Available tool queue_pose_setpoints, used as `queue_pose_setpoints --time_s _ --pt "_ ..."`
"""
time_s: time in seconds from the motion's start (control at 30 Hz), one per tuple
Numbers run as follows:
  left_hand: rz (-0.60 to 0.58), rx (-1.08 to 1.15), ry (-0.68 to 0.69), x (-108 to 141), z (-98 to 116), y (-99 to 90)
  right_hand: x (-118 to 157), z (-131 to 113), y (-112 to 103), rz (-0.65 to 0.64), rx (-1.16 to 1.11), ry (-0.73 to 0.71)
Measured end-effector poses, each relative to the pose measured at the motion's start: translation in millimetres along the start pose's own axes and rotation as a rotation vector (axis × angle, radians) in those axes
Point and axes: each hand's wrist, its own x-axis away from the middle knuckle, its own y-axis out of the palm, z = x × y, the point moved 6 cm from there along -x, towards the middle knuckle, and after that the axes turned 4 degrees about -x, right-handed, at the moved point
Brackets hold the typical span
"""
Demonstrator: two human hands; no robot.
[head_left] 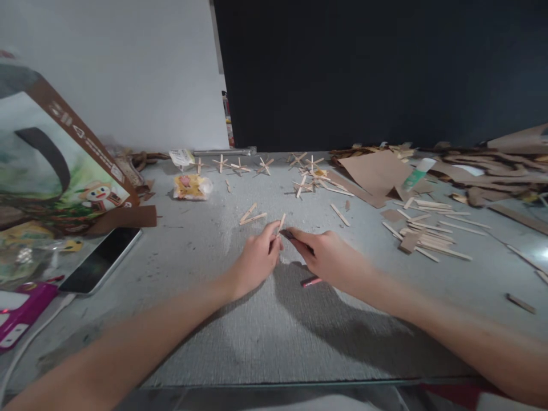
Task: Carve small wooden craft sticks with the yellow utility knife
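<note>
Well, the grey table (240,348) spreads out under my left hand (257,256) and right hand (331,254), and beyond them, mostly ahead of my right, stands a big dark panel (377,68). Well out to the left of my left hand leans a printed box (47,154). A brown cardboard sheet (372,174) lies ahead and to the right of my right hand, and a heap of loose wooden sticks (432,237) sits nearer, off to that hand's right. My phone (100,260) rests well left of my left hand. Ahead of that hand and somewhat left is a yellow packet (186,187); to the packet's right, a row of crossed sticks (221,164) runs across the far side. A green-and-white tube (418,174) is by the cardboard. Just beyond my left fingertips, two sticks (252,217) make an open V. A pink pencil (313,281), partly hidden, lies under my right hand. Between my hands, my left thumb and forefinger pinch one wooden stick (281,222), tilted upward; my right fingers, drawn together, grip a small dark piece (287,233) beside it. Whether the two touch, I can't tell.
</note>
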Motion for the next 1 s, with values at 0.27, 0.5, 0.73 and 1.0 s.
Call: queue_pose_setpoints --time_s 0.27,0.5,0.73,1.0 --pt "-0.001 -0.037 0.000 0 -3 1.6 -4 8 4 0.030 -0.323 0.025" --pt "0.007 0.022 -0.040 -2 -2 -0.2 -4 11 10 -0.129 -0.723 0.195" --pt "0.017 0.062 -0.064 -4 -4 1.3 -5 14 14 -0.201 -0.924 0.247" --pt "-0.020 0.198 -0.085 -3 -8 3.6 -8 19 9 -0.286 -1.035 0.314"
